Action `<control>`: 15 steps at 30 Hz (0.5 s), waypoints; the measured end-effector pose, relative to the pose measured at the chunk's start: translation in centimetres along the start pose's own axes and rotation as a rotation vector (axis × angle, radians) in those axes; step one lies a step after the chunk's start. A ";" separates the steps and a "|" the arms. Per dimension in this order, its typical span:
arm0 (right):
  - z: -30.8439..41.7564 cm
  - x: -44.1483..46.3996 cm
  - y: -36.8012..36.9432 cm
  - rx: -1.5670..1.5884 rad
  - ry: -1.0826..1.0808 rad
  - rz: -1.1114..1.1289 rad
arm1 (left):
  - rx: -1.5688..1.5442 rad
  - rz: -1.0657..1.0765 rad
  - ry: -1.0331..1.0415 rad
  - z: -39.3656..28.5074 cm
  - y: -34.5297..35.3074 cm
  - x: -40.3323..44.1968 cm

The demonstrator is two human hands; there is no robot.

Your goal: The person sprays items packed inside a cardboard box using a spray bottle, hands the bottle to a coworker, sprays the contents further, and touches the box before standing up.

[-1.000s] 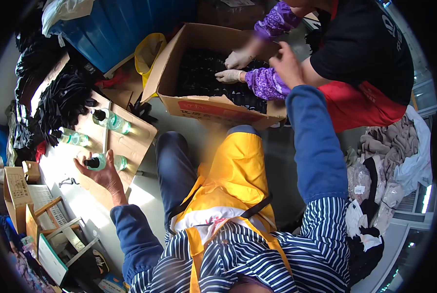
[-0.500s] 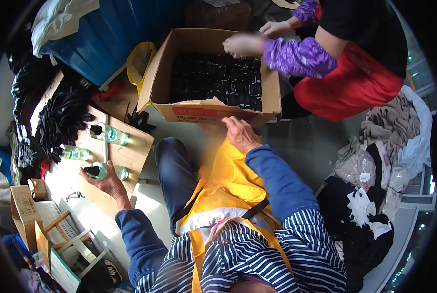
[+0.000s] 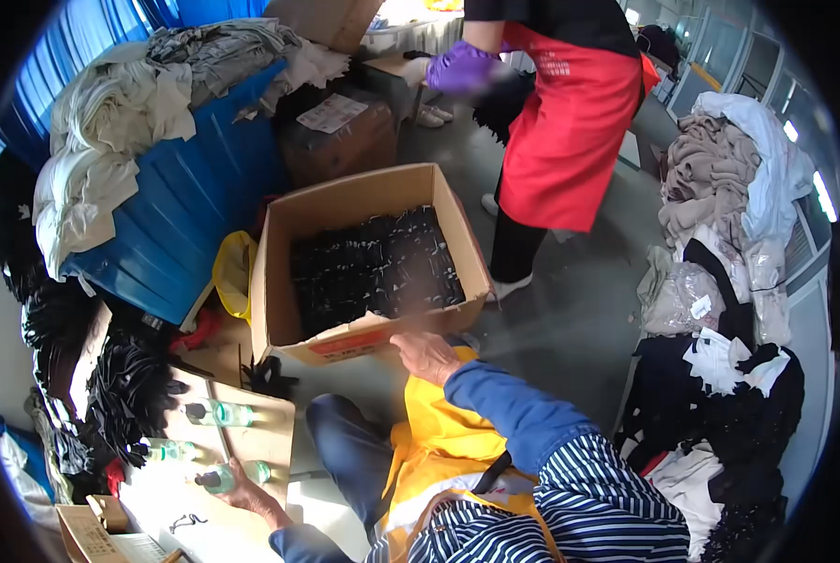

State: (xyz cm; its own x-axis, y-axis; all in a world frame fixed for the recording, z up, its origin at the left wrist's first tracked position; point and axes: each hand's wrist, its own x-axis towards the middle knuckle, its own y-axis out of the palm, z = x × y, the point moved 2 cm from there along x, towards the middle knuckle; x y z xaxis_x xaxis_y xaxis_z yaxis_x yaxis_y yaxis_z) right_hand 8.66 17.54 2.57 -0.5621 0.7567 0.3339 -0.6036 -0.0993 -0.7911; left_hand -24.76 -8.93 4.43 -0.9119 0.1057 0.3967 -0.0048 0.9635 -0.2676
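Observation:
On the left, my left hand point(image 3: 243, 493) is wrapped round a clear bottle point(image 3: 216, 479) with a dark cap and pale green liquid, lying on a cardboard sheet point(image 3: 274, 422). Two similar bottles, one nearer point(image 3: 171, 450) and one farther point(image 3: 225, 413), lie beside it. My right hand point(image 3: 427, 357) is at the near side of an open cardboard box point(image 3: 345, 345), its fingers loosely stretched out; firm contact with the wall is unclear. Tightly packed black bundles point(image 3: 373, 263) fill the bottom of the box.
Black fabric strips point(image 3: 129, 394) lie left of the bottles. Behind them stand a blue bin point(image 3: 204, 188) topped with pale cloth and a yellow container point(image 3: 235, 272). A person in a red apron point(image 3: 570, 141) stands beyond the box. Piles of cloth point(image 3: 711, 178) line the right side.
The person in the red apron, earlier reaching over the box, now stands upright farther back with hands away from it. My view has tilted up; my left hand stays at the bottle.

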 end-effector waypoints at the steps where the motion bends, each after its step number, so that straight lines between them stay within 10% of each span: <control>1: 0.1 -0.2 0.3 -0.006 -0.002 0.009 | 0.084 0.027 -0.001 -0.2 0.1 0.2; 15: -0.6 0.7 0.2 -0.019 -0.033 0.009 | -0.411 0.298 -0.185 5.2 0.6 1.1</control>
State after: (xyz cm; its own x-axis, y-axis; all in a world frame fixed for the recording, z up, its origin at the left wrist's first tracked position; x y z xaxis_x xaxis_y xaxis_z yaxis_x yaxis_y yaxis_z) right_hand 8.49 18.42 2.34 -0.5860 0.7340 0.3434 -0.5880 -0.0935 -0.8035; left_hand -27.92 -9.50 0.14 -0.9062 0.3802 0.1852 0.3928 0.9189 0.0353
